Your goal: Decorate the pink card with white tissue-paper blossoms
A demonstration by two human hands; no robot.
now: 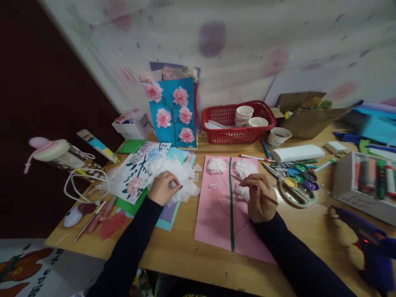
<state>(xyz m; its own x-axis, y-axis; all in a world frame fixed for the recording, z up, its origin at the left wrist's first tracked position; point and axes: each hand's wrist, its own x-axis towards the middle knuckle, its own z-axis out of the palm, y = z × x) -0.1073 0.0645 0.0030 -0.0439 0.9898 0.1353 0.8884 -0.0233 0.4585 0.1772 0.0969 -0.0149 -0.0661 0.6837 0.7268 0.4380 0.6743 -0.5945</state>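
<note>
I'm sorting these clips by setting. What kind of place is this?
Likely a craft or art workspace: a wooden table with a paint palette, a box of markers, and a finished paper-flower picture propped against the wall.

Two arms in dark sleeves reach forward, both hands curled.

The left hand [163,187] lies palm down, fingers bent and pinched shut, its wrist a bit turned in. The right hand [260,198] is curled into a loose fist, thumb and fingers pinched tight. The hands are well apart, elbows out wide.
</note>
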